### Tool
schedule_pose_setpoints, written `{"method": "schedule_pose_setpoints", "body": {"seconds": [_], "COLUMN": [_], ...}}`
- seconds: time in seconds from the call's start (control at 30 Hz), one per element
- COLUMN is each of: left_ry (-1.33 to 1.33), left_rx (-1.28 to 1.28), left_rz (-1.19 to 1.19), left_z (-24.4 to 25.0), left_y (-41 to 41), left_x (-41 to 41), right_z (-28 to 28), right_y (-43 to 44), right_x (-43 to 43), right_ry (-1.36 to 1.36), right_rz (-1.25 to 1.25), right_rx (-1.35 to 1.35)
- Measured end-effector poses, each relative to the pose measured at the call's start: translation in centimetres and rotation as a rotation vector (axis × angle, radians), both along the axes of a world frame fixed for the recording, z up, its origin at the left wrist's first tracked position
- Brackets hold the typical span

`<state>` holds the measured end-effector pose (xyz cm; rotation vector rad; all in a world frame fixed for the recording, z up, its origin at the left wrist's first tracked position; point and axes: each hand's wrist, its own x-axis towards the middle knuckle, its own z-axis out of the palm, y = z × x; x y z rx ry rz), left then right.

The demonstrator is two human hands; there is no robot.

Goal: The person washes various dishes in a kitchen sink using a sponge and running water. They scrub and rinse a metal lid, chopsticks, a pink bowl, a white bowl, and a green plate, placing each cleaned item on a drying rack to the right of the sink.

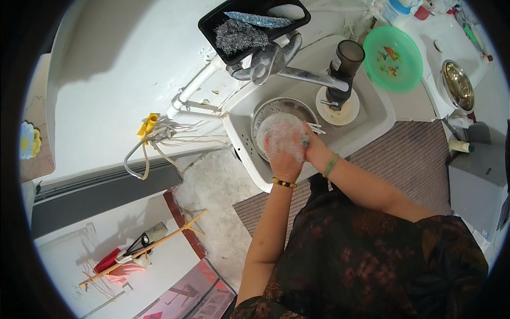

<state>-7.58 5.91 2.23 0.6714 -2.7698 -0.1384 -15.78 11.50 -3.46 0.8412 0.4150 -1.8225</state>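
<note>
Both my hands are over a metal basin (257, 115) of sudsy water at the left of the sink (379, 129). My left hand (285, 161) is covered in foam and blurred, against a pale round dish (275, 121) that looks like a bowl. My right hand (316, 149) is at the dish's right side, with a small greyish thing, perhaps a scrubber, between the hands. White sticks, probably chopsticks, (317, 128) rest by the basin's right rim. How each hand's fingers sit is partly hidden by foam. The faucet (312, 76) reaches over the sink.
A dark cup-like container (343, 67) and a stained white plate (338, 117) are in the sink's right part. A green plastic basin (412, 63) stands beyond, near a steel bowl (458, 85). A black tray (207, 24) holds steel wool (239, 36) behind the faucet. Cables (163, 133) hang at left.
</note>
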Motion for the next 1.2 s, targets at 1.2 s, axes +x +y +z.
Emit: {"method": "schedule_pose_setpoints", "body": {"seconds": [1.2], "left_ry": [0.347], "left_rx": [0.829], "left_rz": [0.081], "left_z": [3.9], "left_y": [-4.5], "left_x": [-1.8], "right_z": [6.8], "right_y": [3.7], "right_x": [-3.2], "right_ry": [1.353], "right_rz": [0.838], "right_rx": [-0.260]}}
